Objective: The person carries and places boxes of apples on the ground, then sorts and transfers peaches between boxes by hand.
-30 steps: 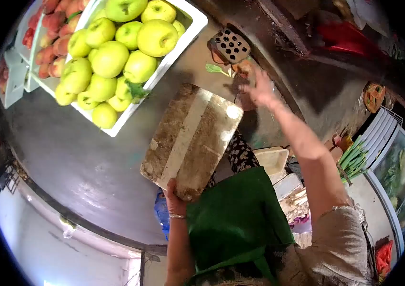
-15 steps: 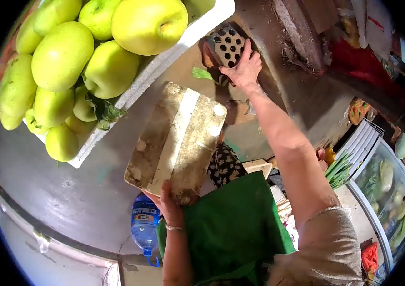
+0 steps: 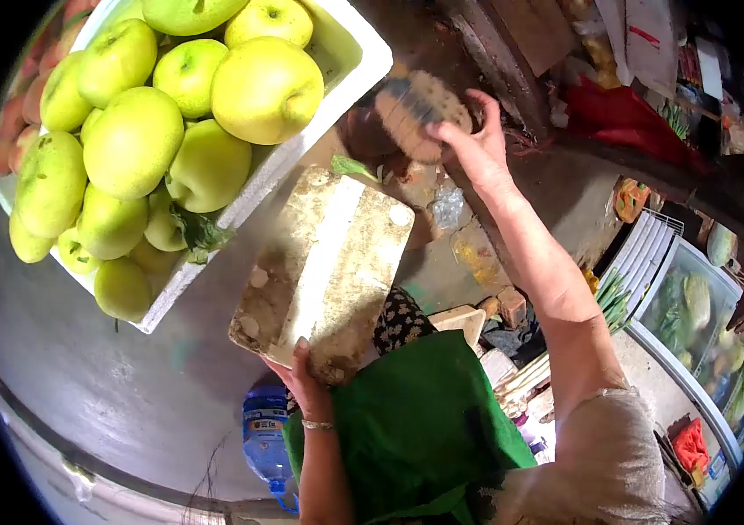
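Observation:
My left hand [image 3: 302, 382] grips the lower edge of a dirty white foam box or lid [image 3: 359, 254], with the thumb on top. A pale strip of tape runs along its stained face; whether it is hollow beneath I cannot tell. Out at the far side, my right hand [image 3: 477, 144] has thumb and fingers around a brick with holes [image 3: 424, 114], which is tilted and smeared by motion. Just below the brick lie a green leaf [image 3: 352, 167] and a crumpled clear plastic piece [image 3: 448, 207] on the floor.
A white foam crate [image 3: 337, 96] heaped with yellow-green apples [image 3: 134, 143] stands at upper left. A blue-labelled water bottle [image 3: 267, 437] lies by my left forearm. At right are a glass-topped cabinet [image 3: 687, 306] with vegetables and a red cloth [image 3: 621, 122]. Broken bricks [image 3: 512, 306] lie near my knee.
My right hand has lifted and tilted the brick off its spot, uncovering floor and the plastic piece. The foam piece stays in my left hand, nearly unmoved. The view has shifted slightly.

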A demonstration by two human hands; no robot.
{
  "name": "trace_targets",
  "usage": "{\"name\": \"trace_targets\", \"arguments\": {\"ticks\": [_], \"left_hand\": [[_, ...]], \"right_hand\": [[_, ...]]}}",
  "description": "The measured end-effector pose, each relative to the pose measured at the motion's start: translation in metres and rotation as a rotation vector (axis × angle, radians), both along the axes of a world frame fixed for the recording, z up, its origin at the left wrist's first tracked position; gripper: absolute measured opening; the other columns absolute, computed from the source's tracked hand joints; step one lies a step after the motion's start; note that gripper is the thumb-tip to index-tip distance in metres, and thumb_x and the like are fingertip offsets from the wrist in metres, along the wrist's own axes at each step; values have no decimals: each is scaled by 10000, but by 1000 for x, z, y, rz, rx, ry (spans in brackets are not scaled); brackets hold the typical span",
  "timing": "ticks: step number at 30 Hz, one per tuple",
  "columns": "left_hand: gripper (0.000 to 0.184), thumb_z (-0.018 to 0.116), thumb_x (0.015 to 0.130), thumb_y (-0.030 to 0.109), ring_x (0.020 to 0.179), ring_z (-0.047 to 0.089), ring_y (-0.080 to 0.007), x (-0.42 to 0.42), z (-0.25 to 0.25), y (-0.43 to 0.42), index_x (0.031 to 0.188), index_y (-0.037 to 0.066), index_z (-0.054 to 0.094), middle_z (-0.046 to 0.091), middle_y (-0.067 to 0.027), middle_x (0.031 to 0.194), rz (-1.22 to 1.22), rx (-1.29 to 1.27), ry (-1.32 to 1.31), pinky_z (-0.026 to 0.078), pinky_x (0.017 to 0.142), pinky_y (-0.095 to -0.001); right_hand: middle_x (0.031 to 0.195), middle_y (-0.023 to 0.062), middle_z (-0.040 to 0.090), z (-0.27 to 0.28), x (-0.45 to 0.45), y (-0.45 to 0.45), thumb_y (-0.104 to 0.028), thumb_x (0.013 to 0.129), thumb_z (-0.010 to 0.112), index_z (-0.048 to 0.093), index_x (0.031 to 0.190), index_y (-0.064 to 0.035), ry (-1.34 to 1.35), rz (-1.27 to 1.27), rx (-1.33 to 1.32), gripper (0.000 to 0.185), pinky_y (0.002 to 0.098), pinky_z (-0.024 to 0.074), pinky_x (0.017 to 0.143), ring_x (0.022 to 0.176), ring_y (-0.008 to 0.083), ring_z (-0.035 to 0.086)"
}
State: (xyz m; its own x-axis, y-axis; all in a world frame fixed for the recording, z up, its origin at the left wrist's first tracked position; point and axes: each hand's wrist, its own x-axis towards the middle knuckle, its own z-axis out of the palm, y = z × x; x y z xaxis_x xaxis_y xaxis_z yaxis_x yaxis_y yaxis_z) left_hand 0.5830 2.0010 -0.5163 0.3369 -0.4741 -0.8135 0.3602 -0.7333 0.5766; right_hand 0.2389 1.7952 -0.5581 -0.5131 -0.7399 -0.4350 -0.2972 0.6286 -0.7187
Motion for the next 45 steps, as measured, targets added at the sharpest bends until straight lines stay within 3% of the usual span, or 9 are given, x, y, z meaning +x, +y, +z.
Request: {"name": "trace_targets", "arguments": {"ticks": [2,3,6,14,19,23,30,43,45], "left_hand": [[907,691,804,230,1292,390,-283,2,-2,-3,1520,68,159,347,-158,1451,-9,-5,18,294,1098,-402],[913,698,799,231,1289,393,-285,3,-2,-2,1519,69,161,349,-159,1450,-16,-10,33,294,1098,-405],[918,708,793,228,1283,398,-287,6,-5,-1,1518,72,167,356,-154,1446,13,-2,104,291,1100,-407],[891,705,802,217,1271,403,-285,6,-13,5,1508,71,182,368,-144,1437,26,40,100,303,1091,-420],[866,694,815,196,1268,404,-277,2,-11,16,1505,69,187,369,-142,1436,33,0,61,308,1089,-416],[846,670,830,209,1259,406,-287,-4,-6,7,1506,79,178,358,-151,1440,-20,-32,-58,320,1081,-427],[854,650,846,264,1274,388,-305,-23,7,-6,1512,73,151,319,-171,1465,-80,-60,-176,316,1086,-454],[867,672,839,256,1300,366,-295,-16,0,4,1507,56,157,307,-159,1475,-81,52,-210,287,1110,-432],[878,678,831,256,1302,363,-297,-17,3,-1,1511,68,155,307,-157,1478,-45,124,-162,292,1105,-437]], "right_hand": [[1315,260,412,-7,7,-6,-383,651,817,378,1358,-107,330,-8,-45,877,476,321,1066,1266,366,343],[1228,249,496,-22,15,-11,-384,583,872,402,1303,-19,542,-70,-47,934,447,397,1005,1164,351,474],[1306,329,319,-85,23,-26,-501,547,880,239,1372,-19,636,-196,88,1151,558,303,1050,1233,445,313],[1330,349,340,-82,28,-67,-588,522,858,175,1412,6,578,-367,278,1270,567,309,1065,1240,488,352],[1420,339,351,-70,3,-82,-726,652,694,292,1416,131,572,-263,345,1216,472,296,1110,1305,444,373],[1408,305,332,-69,-15,-33,-638,645,771,194,1472,-17,375,-134,-57,1184,516,309,1080,1299,424,365],[1356,184,418,-94,-21,86,-323,721,798,380,1411,-165,386,232,429,822,499,294,1058,1271,385,385],[1407,183,411,-162,-18,183,-369,685,817,339,1441,-119,456,431,740,928,516,299,1062,1324,377,366],[1424,179,369,-158,-5,206,-306,705,782,307,1459,-143,589,796,597,906,513,305,1058,1317,383,361]]}}
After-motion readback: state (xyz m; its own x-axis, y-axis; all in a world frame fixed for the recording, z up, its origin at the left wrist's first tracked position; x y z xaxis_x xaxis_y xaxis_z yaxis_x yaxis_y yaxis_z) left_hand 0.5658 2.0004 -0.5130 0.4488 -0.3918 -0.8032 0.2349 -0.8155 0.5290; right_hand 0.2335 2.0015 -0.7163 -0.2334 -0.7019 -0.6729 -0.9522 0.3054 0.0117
